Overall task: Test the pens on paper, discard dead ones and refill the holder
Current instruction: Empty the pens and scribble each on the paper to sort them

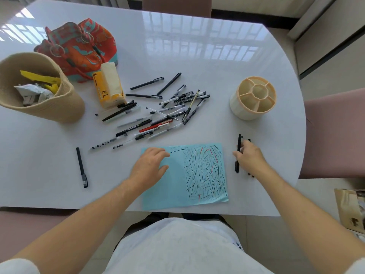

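A light blue paper (171, 186) lies at the table's near edge, its right half covered in black and red test strokes. My left hand (149, 169) rests flat on the paper's left part, fingers spread. My right hand (249, 157) is to the right of the paper, fingers closed around a black pen (239, 143) lying on the table; a second dark pen shows partly beneath the hand. Several pens (158, 113) lie scattered in a pile beyond the paper. One black pen (82, 167) lies alone at the left. The cream pen holder (238, 105) stands empty at the right.
A beige woven basket (67, 107) holding crumpled wrappers stands at the far left. Behind it lies a red patterned bag (79, 48), with a yellow tissue pack (107, 86) beside it. Pink chairs (335, 131) surround the white table (197, 46). A brown paper bag (351, 206) sits on the floor right.
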Demonstrator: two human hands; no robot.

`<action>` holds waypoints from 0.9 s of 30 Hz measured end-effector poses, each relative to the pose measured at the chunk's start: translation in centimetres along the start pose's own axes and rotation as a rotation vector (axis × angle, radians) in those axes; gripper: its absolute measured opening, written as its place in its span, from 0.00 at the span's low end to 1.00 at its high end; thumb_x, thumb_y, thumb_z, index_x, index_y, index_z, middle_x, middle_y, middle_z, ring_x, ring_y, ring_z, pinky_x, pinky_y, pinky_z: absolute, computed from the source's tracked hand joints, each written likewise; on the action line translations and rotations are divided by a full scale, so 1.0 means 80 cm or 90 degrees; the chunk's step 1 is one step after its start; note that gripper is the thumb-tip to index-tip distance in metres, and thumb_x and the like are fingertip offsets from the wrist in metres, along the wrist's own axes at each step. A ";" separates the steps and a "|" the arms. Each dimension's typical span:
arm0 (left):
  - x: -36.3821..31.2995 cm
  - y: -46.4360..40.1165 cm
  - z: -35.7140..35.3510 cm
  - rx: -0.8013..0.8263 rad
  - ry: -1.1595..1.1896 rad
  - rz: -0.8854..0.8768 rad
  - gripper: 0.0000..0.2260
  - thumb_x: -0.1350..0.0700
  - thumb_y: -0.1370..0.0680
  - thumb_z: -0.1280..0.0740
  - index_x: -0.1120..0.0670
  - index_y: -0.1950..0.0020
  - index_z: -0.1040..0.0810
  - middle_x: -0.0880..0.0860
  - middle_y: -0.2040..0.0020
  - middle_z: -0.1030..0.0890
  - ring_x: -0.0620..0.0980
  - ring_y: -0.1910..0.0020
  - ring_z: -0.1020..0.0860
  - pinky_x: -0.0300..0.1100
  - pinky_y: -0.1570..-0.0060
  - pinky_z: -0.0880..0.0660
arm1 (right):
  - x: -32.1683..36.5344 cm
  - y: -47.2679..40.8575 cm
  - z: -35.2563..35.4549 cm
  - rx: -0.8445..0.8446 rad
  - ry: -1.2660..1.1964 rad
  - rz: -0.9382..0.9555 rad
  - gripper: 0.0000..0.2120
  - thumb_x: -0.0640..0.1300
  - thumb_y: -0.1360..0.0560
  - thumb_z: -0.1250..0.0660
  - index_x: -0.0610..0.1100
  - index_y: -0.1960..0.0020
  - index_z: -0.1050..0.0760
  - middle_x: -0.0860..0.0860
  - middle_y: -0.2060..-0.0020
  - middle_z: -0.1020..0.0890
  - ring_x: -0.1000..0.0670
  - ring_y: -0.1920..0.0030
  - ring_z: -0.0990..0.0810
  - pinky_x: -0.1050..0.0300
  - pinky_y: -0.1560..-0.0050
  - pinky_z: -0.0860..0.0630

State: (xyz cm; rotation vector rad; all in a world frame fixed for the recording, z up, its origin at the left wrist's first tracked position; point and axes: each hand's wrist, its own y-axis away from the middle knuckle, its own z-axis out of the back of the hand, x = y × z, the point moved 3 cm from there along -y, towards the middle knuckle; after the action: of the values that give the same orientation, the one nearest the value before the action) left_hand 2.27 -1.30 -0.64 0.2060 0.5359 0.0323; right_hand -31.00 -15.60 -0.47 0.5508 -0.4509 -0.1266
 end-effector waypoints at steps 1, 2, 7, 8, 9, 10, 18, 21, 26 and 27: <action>0.005 0.002 -0.001 0.007 -0.017 0.005 0.16 0.54 0.25 0.28 0.52 0.37 0.22 0.51 0.36 0.23 0.53 0.34 0.29 0.51 0.35 0.29 | -0.005 -0.002 -0.002 0.011 0.023 -0.001 0.08 0.44 0.21 0.31 0.44 0.45 0.27 0.49 0.56 0.22 0.43 0.50 0.22 0.54 0.53 0.29; 0.009 0.004 -0.001 0.015 -0.032 0.011 0.17 0.55 0.25 0.28 0.52 0.37 0.22 0.52 0.35 0.24 0.54 0.32 0.30 0.51 0.34 0.29 | -0.008 -0.002 -0.005 0.015 0.039 0.001 0.09 0.44 0.21 0.31 0.43 0.43 0.26 0.47 0.53 0.21 0.42 0.49 0.21 0.53 0.52 0.27; 0.023 0.014 -0.005 0.070 -0.066 0.022 0.20 0.56 0.27 0.28 0.52 0.35 0.23 0.54 0.29 0.29 0.56 0.29 0.34 0.51 0.32 0.31 | 0.005 -0.008 -0.004 -0.045 0.144 0.059 0.14 0.41 0.23 0.32 0.39 0.38 0.25 0.41 0.44 0.21 0.38 0.44 0.22 0.47 0.46 0.24; 0.025 0.015 -0.006 0.074 -0.066 0.022 0.20 0.57 0.28 0.28 0.53 0.36 0.22 0.54 0.29 0.29 0.56 0.28 0.34 0.51 0.32 0.32 | 0.015 -0.012 -0.004 -0.067 0.157 0.077 0.15 0.40 0.23 0.32 0.40 0.38 0.25 0.41 0.43 0.22 0.37 0.44 0.22 0.47 0.47 0.25; 0.027 0.016 -0.007 0.072 -0.065 0.020 0.20 0.57 0.28 0.27 0.53 0.36 0.22 0.55 0.29 0.30 0.57 0.29 0.34 0.51 0.32 0.32 | 0.029 -0.016 -0.004 -0.086 0.159 0.102 0.15 0.39 0.24 0.33 0.41 0.37 0.25 0.42 0.42 0.22 0.37 0.44 0.22 0.47 0.48 0.25; 0.028 0.017 -0.008 0.067 -0.065 0.017 0.20 0.58 0.29 0.27 0.53 0.37 0.21 0.55 0.29 0.29 0.57 0.29 0.34 0.51 0.32 0.31 | 0.046 -0.022 -0.007 -0.098 0.156 0.136 0.15 0.39 0.24 0.33 0.41 0.37 0.24 0.43 0.42 0.22 0.38 0.44 0.21 0.48 0.49 0.25; 0.032 0.021 -0.012 0.076 -0.070 0.019 0.20 0.58 0.28 0.27 0.52 0.36 0.22 0.55 0.28 0.31 0.56 0.28 0.35 0.52 0.32 0.32 | 0.198 -0.086 -0.049 -0.065 0.189 0.383 0.22 0.30 0.23 0.41 0.42 0.32 0.24 0.45 0.34 0.25 0.41 0.33 0.30 0.47 0.42 0.25; 0.034 0.025 -0.012 0.093 -0.062 0.033 0.21 0.58 0.28 0.29 0.51 0.35 0.23 0.53 0.26 0.33 0.55 0.26 0.36 0.51 0.31 0.33 | 0.212 -0.102 -0.058 -0.057 0.324 0.388 0.25 0.26 0.28 0.41 0.41 0.34 0.27 0.43 0.36 0.27 0.39 0.36 0.31 0.45 0.44 0.25; 0.036 0.027 -0.011 0.095 -0.065 0.039 0.22 0.58 0.28 0.29 0.50 0.34 0.24 0.52 0.25 0.34 0.53 0.26 0.38 0.50 0.30 0.35 | 0.202 -0.091 -0.062 -0.067 0.415 0.446 0.16 0.28 0.27 0.41 0.39 0.42 0.26 0.40 0.47 0.24 0.37 0.49 0.24 0.45 0.52 0.26; 0.036 0.027 -0.011 0.093 -0.066 0.037 0.22 0.57 0.28 0.29 0.50 0.34 0.24 0.52 0.25 0.34 0.53 0.25 0.38 0.50 0.30 0.36 | 0.195 -0.086 -0.060 -0.063 0.415 0.454 0.16 0.29 0.26 0.42 0.39 0.41 0.26 0.40 0.48 0.23 0.37 0.51 0.23 0.45 0.53 0.26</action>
State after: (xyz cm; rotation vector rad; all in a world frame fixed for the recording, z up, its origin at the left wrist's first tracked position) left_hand 4.34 1.21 -2.38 0.3640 0.4292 0.0388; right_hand -14.85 -22.84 -1.85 0.2820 0.0170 0.6955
